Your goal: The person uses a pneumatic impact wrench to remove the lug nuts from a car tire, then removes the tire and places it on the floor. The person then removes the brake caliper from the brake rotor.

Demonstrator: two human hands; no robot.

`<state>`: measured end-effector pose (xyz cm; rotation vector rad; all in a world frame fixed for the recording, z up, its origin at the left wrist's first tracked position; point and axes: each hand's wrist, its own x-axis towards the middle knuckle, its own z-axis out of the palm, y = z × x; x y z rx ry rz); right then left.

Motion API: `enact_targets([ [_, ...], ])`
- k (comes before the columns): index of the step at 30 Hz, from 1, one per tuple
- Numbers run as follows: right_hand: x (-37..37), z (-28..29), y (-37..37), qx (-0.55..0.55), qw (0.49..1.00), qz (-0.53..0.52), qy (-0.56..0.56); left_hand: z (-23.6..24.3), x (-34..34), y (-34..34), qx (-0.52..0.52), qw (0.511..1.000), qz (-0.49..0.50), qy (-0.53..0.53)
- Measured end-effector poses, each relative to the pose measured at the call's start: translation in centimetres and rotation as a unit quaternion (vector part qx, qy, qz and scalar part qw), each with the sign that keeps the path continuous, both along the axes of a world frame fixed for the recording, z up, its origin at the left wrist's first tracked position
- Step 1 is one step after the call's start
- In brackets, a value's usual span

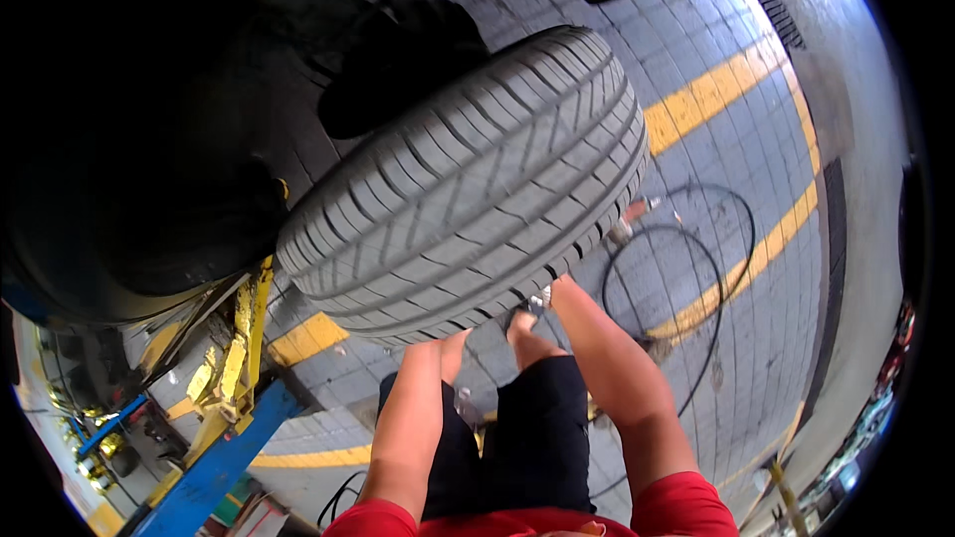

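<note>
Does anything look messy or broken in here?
A bit messy, yes: a thin black hose lies in loose loops on the grey tiled floor, right of the large grey rubber tyre, where it might trip someone. The yellow-painted metal frame, lower left, looks patchy and worn. I see no clear spill.

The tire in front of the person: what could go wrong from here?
The tire might slip: both hands are hidden by it, so their grip cannot be checked. It might then hit the right leg, seen beside its lower edge. The black hose looped on the floor might catch a step.
</note>
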<state>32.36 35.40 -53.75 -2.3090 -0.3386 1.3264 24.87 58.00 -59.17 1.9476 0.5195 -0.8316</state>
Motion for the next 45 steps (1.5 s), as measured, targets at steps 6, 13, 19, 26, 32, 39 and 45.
enact_targets([
  [6, -9.1, -3.2, -4.2, 0.176, 0.844, -0.474, 0.180, 8.4, -8.6, -5.7, -0.011, 0.950, -0.248, 0.191],
  [13, -14.5, -3.8, -5.4, 0.315, 0.475, -0.784, 0.248, 26.1, -3.7, -5.6, 0.004, 0.881, -0.348, -0.320],
  [19, -15.7, -3.4, -4.2, 0.356, 0.362, -0.823, 0.255, 21.7, 11.3, -3.7, 0.162, 0.870, -0.364, -0.289],
  [26, -17.7, -3.0, -1.8, 0.387, 0.254, -0.856, 0.229, 13.0, 10.1, -6.0, 0.043, 0.791, -0.594, -0.142],
  [32, -19.2, -1.1, 1.1, 0.369, 0.270, -0.861, 0.223, 15.3, 7.8, -1.1, 0.040, 0.825, -0.543, -0.150],
  [39, -19.2, 0.8, 2.5, 0.351, 0.243, -0.880, 0.207, 25.2, 0.7, -1.4, 0.136, 0.886, -0.295, -0.331],
  [45, -16.6, 1.1, 2.3, 0.354, 0.210, -0.890, 0.194, 24.0, 3.3, -2.1, 0.148, 0.879, -0.233, -0.390],
])
